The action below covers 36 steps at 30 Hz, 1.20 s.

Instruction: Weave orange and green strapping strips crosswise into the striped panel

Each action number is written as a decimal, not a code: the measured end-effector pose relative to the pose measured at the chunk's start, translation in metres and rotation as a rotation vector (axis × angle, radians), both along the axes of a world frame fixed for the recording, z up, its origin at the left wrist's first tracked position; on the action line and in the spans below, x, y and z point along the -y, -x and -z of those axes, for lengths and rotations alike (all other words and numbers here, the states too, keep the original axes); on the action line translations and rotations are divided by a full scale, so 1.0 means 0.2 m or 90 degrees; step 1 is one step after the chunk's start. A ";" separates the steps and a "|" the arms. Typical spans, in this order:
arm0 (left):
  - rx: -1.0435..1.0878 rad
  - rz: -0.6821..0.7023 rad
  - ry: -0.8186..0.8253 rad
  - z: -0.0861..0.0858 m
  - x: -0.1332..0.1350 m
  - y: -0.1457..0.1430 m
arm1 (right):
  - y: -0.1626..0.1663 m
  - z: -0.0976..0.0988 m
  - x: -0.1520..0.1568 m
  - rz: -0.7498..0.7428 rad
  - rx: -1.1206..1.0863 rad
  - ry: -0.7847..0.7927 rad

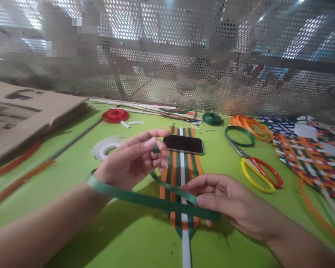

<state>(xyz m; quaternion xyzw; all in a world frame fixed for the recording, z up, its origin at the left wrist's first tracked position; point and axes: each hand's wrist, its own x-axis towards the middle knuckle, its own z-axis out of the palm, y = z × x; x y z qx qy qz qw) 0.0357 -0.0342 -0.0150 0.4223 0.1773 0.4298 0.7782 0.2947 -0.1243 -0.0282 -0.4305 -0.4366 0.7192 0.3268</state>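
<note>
A long green ribbon loops around the wrist of my left hand and runs across to the right. My left hand is raised with its fingers curled on part of this ribbon. The thumb and fingers of my right hand pinch the ribbon farther along. Below both hands lies a flat band of orange, green and white strips, side by side, narrowing to a point at the near end with a white strip trailing out. A black-screened phone rests across the strips at the far end.
Red-and-yellow scissors, a green ribbon coil and orange coils are on the right, beside woven pieces. A red roll and a white roll sit left. Cardboard is far left; a perforated metal screen stands behind.
</note>
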 end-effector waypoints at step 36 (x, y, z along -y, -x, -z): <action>-0.158 -0.032 0.002 0.11 0.01 -0.04 | -0.11 0.06 -0.04 0.268 0.466 -0.546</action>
